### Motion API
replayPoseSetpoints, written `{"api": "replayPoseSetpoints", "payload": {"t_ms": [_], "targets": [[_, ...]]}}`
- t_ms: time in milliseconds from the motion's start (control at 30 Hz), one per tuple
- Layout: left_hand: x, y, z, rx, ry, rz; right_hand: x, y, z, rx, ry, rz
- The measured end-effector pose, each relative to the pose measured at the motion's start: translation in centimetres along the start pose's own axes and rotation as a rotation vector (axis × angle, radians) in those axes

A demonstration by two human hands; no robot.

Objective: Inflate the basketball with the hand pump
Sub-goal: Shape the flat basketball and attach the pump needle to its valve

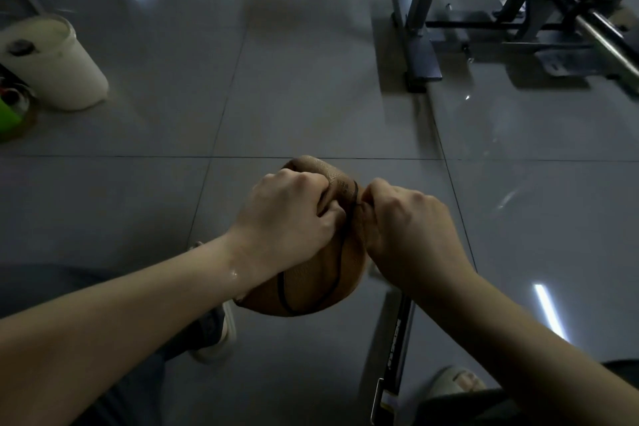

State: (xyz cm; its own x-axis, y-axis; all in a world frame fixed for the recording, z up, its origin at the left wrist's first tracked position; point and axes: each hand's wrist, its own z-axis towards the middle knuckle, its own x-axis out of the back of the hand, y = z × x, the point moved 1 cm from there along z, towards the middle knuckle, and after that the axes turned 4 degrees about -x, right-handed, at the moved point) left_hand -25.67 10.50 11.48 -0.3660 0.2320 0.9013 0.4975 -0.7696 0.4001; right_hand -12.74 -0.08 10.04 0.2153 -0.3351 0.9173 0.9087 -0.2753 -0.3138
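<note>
A brown, partly deflated basketball point(311, 284) with black seams is held above the grey tiled floor at the centre of the view. My left hand point(287, 218) grips its upper left, fingers dug into a fold of the soft skin. My right hand point(408, 228) grips its upper right, fingers curled against the ball near a black seam; whether it pinches anything small there is hidden. The black hand pump point(397, 346) lies on the floor below my right forearm, its upper end covered by my wrist.
A white bucket point(58, 66) stands at the left edge beside green and red items point(8, 114). Dark metal gym equipment frames point(518, 17) fill the upper right. My feet in slippers show at the bottom, left point(214, 332) and right point(456, 384).
</note>
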Motion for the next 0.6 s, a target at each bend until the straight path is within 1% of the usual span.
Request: {"api": "replayPoseSetpoints", "payload": {"t_ms": [167,333,400,433,500,600], "targets": [[0.2,0.7,-0.1,-0.048,-0.023,0.066,-0.2,-0.9,0.4,0.050,-0.028,-0.102],[0.5,1.5,-0.5,-0.077,0.024,0.105,-1.1,-1.0,0.2,0.066,-0.043,-0.090],[0.2,1.5,-0.7,-0.116,0.013,0.049,-1.4,-0.9,0.1,0.065,-0.063,-0.059],[-0.1,1.3,-0.8,-0.140,-0.002,0.013,-1.4,-0.9,0.1,0.049,-0.086,-0.030],[-0.7,0.7,-0.9,-0.177,-0.022,-0.028,-1.7,-0.7,0.3,-0.044,-0.142,0.083],[-1.1,0.6,-1.1,-0.228,-0.010,-0.040,-2.1,0.1,0.3,-0.261,-0.171,0.401]]}}
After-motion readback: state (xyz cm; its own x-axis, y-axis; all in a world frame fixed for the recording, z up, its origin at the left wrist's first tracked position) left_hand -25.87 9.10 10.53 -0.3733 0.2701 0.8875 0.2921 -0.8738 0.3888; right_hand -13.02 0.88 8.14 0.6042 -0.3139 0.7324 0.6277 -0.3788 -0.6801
